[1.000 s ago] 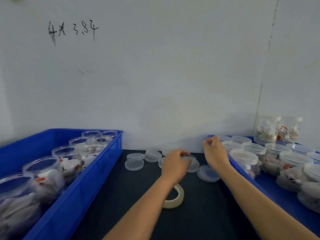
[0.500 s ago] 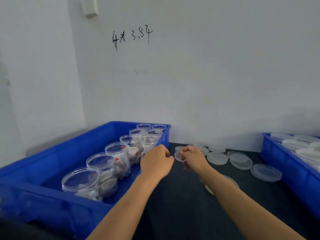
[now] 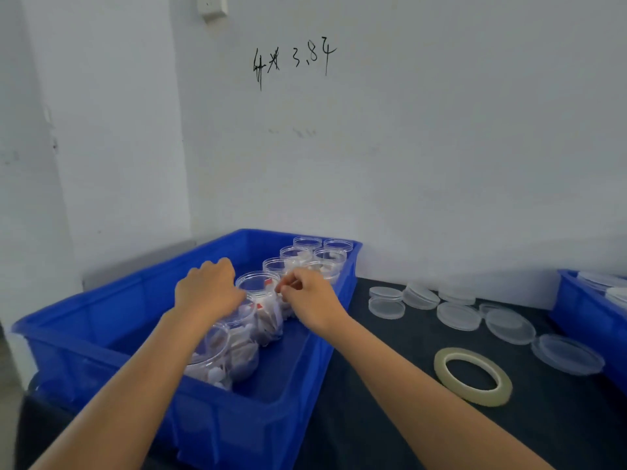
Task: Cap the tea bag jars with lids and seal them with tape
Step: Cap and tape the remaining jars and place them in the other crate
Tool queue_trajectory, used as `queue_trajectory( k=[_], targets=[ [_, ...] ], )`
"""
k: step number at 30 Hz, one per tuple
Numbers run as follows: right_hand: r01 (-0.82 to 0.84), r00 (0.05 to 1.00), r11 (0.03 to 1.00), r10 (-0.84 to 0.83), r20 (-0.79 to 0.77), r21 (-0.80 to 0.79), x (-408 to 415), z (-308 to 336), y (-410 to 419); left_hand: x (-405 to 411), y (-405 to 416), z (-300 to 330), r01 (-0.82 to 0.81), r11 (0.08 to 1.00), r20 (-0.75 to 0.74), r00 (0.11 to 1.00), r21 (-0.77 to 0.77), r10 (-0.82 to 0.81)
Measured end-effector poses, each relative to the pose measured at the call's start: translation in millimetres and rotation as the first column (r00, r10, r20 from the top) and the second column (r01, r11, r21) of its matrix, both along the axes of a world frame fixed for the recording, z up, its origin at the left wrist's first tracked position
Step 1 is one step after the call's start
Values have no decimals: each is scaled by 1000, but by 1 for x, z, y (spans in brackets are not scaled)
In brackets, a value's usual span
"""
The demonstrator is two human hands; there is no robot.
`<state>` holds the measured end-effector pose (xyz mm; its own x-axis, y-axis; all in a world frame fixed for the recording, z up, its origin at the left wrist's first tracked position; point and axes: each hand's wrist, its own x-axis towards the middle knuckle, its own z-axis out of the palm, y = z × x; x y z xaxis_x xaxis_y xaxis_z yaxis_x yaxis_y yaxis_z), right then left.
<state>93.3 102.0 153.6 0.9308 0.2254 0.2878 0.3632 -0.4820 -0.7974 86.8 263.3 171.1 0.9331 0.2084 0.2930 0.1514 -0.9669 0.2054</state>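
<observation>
Dark desk [image 3: 390, 418] carrying everything. Near left: big blue bin [image 3: 237, 422] at the desk's left edge, open clear jars [image 3: 258, 286] of tea bags lined along its right wall, running from the near end back to the far right corner; none capped. Nearest jars partly hidden under the left forearm. Tape roll [image 3: 473, 376] flat on the desk near the right side, well apart from both hands, untouched. Mid: both hands over the bin's jar row. Left hand [image 3: 208, 291] knuckles up, fingers curled down against the rim of one open jar; actual grasp hidden by the back of the hand, cannot tell. Right hand [image 3: 310, 296] just beside it on the other side of the same jar, fingertips pinched together on something small and pale; too small to identify. Farther right: loose clear lids [image 3: 509, 325] scattered flat on the desk between the two bins, some stacked toward the wall edge. Far right edge: second blue bin [image 3: 583, 310], only its corner showing, lidded tops inside. Beyond: white wall [image 3: 407, 164] with black handwritten marks.
</observation>
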Motion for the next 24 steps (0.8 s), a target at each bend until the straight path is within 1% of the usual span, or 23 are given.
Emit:
queue_trajectory(
  k=[3, 5, 6, 8, 10, 12, 13, 15, 17, 20, 22, 24],
  targets=[
    [-88, 996, 993, 90, 16, -74, -7, -3, 23, -4, 28, -12, -86, 996, -104, 991, -14, 84],
    [-198, 978, 971, 205, 43, -134, -13, -6, 35, -5, 40, -20, -119, 993, -164, 979, -4, 117],
    [-270, 960, 947, 279, 33, -172, -16, -8, 39, -6, 43, -23, -115, 993, -204, 972, 1, 113],
    [-372, 922, 879, 386, -12, -300, -20, -10, 44, -4, 47, -25, -34, 999, -317, 948, -41, 19],
    [-390, 910, 811, 412, -47, -436, -20, -12, 46, -5, 47, -23, 53, 985, -420, 900, -165, -118],
    [-395, 910, 792, 408, -79, -464, -21, -16, 44, -11, 47, -19, 47, 951, -454, 871, -307, -189],
    [-399, 909, 792, 409, -85, -462, -22, -17, 44, -14, 47, -17, 46, 946, -463, 864, -321, -199],
    [-389, 910, 775, 409, -74, -498, -22, -19, 42, -16, 49, -16, 77, 972, -472, 864, -224, -177],
    [-363, 911, 745, 410, -44, -559, -21, -18, 41, -18, 48, -17, 82, 993, -410, 906, -86, -110],
    [-301, 917, 719, 399, 16, -626, -22, -14, 38, -25, 41, -17, 40, 999, -233, 971, -36, -47],
    [-258, 922, 753, 378, 77, -606, -24, -9, 31, -30, 35, -11, 13, 999, -123, 992, -47, -18],
    [-262, 919, 820, 373, 127, -509, -26, -1, 20, -32, 30, 0, -10, 987, 23, 1000, -159, 14]
  ],
)
